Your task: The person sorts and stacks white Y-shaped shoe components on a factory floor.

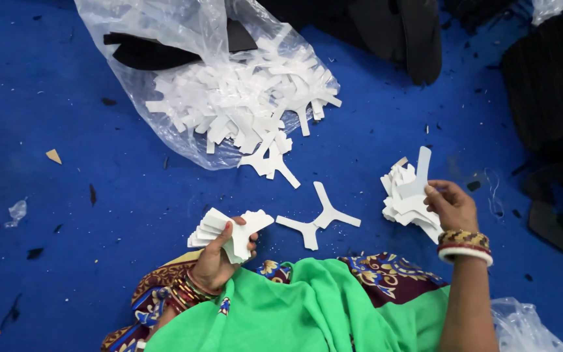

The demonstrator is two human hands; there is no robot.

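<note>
My left hand (pixel 219 255) grips a fanned stack of white Y-shaped cut-outs (pixel 229 228) just above my lap. My right hand (pixel 452 205) holds a thicker bundle of the same white pieces (pixel 406 195), with one strip sticking up. Two loose white Y-shaped pieces (pixel 320 218) lie on the blue floor between my hands. Further away a clear plastic bag (pixel 164 78) spills a heap of white cut-outs (pixel 242 98) toward me.
I sit on a blue floor (pixel 73 215) dotted with small scraps. Green and patterned cloth (pixel 307 306) covers my lap. Dark flat pieces (pixel 151 52) lie inside the bag. Black objects (pixel 548 72) stand at the top right, crumpled plastic (pixel 522 326) at the bottom right.
</note>
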